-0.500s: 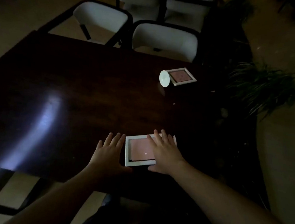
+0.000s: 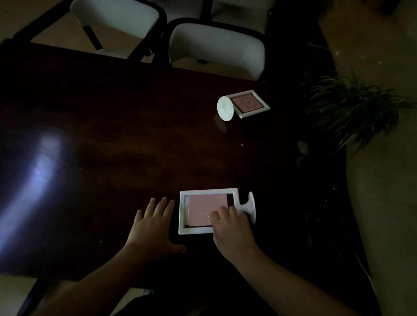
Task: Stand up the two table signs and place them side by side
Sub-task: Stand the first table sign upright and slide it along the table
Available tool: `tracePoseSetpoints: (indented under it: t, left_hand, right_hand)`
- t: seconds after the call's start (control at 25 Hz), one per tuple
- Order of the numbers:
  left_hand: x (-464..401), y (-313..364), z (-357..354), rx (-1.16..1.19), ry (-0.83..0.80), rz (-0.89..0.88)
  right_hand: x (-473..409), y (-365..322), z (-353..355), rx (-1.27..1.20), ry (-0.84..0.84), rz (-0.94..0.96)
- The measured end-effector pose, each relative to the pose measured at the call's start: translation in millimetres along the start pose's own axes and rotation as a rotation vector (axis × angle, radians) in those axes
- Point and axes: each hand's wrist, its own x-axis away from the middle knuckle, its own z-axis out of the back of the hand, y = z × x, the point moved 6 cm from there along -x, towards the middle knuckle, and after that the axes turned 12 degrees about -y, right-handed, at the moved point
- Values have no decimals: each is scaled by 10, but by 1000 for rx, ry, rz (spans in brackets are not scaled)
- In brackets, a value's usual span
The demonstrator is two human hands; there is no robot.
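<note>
While both white-framed pink table signs, near (image 2: 203,209) and far (image 2: 248,103), lie flat on dark wooden table (image 2: 104,123), right hand (image 2: 231,231) rests curled fingertips on near one; left hand (image 2: 155,222) flat beside, fingers spread.

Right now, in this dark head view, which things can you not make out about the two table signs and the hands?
- Near sign: its lower right corner is hidden under the right hand.
- Far sign: the print on its pink card is too small and dim to read.
- Left hand: whether its palm touches the table is lost in the dark.
- Both forearms are cut off by the bottom edge.
</note>
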Motion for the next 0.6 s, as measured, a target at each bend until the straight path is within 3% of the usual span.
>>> tracePoseSetpoints:
  t: [0.28, 0.48, 0.6]
  left_hand:
    - [66, -99, 61, 100, 43, -64]
    - [97, -23, 101, 156, 79, -77]
    - [98, 93, 150, 180, 111, -92]
  right_hand:
    - [96, 89, 202, -76, 179, 23]
    - [219, 295, 334, -260, 424, 15]
    - [307, 543, 343, -502, 511, -60]
